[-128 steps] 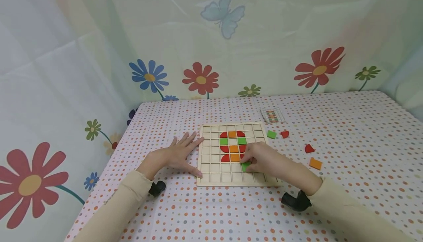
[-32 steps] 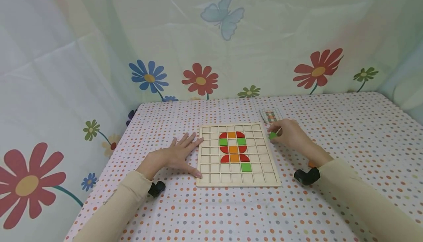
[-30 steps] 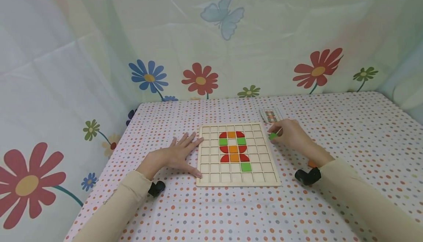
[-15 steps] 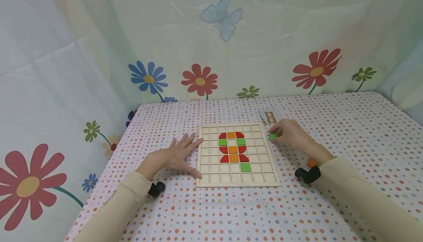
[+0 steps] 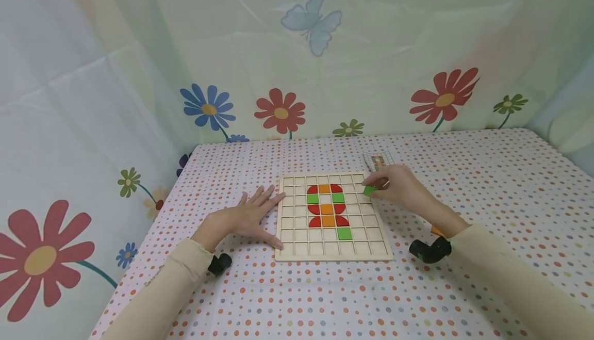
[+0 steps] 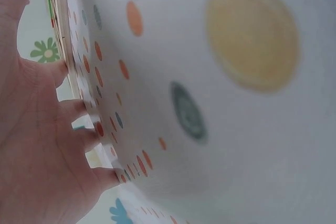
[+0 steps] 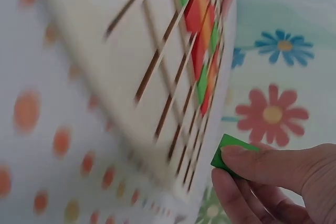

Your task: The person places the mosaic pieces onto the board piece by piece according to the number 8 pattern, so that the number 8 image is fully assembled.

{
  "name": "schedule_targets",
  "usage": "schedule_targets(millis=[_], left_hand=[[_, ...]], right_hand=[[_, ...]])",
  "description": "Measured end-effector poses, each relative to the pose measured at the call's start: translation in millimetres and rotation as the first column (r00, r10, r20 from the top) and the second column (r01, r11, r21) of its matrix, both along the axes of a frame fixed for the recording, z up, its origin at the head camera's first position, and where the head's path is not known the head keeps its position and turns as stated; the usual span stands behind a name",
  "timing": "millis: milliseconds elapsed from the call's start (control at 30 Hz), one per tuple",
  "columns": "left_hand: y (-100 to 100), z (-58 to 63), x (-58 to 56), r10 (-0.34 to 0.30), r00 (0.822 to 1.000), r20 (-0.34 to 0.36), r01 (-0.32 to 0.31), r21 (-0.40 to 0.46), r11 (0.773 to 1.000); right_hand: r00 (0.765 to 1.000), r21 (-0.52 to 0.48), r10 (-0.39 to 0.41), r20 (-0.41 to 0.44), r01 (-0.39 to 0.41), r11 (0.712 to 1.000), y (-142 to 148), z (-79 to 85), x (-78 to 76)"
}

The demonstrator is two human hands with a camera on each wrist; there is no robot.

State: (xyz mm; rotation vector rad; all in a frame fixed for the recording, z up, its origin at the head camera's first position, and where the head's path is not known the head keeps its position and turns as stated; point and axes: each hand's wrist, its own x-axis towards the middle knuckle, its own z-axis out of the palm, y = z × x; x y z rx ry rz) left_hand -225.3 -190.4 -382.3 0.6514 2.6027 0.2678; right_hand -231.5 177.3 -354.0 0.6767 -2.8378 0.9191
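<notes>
A wooden grid board lies on the dotted table, with red curved pieces, orange squares and green squares set in its cells. Along the board's left edge rests my left hand, fingers spread, thumb and fingertips at the rim. My right hand pinches a loose green square tile between thumb and fingers. In the head view that tile overlaps the board's upper right edge; the right wrist view shows it tilted, past the far rows of cells.
Behind my right hand, a small card with a printed grid pattern is partly covered. An orange piece peeks out beside my right wrist. A flowered curtain rises behind the table's back edge.
Earlier my right hand was at a green square on the board's lower part, which now lies in its cell. It then took another green tile at the right and has moved it left.
</notes>
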Motion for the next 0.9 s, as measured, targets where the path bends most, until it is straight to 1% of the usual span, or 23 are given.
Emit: schedule_targets(millis=[133, 233, 333, 467, 633, 767, 900], left_hand=[[-1, -1.1, -0.1, 0.001, 1.000, 0.006, -0.001, 0.006, 1.000], [-2, -1.8, 0.0, -0.002, 1.000, 0.008, 0.002, 0.009, 1.000], [-2, -2.4, -0.1, -0.005, 1.000, 0.011, 0.005, 0.010, 1.000], [-1, -2.2, 0.0, -0.008, 1.000, 0.016, 0.007, 0.011, 1.000], [0, -0.3, 0.4, -0.007, 1.000, 0.013, 0.007, 0.000, 1.000], [1, 1.1, -0.3, -0.014, 1.000, 0.006, 0.014, -0.023, 1.000], [1, 3.0, -0.8, -0.015, 1.000, 0.001, 0.015, -0.032, 0.999]], right_hand=[[0.993, -0.036, 0.121, -0.010, -0.121, 0.992, -27, 3.2, 11.3], [0.979, -0.048, 0.204, 0.014, -0.203, 0.978, -46, 2.0, 18.6], [0.964, -0.052, 0.259, 0.055, -0.256, 0.965, -63, -1.0, 24.3], [0.946, -0.072, 0.309, 0.096, -0.303, 0.950, -79, -6.5, 28.1], [0.925, -0.099, 0.359, 0.125, -0.348, 0.932, -89, -14.5, 29.6], [0.912, -0.094, 0.379, 0.156, -0.368, 0.925, -93, -19.0, 30.2], [0.905, -0.079, 0.394, 0.163, -0.386, 0.919, -94, -20.3, 30.2]])
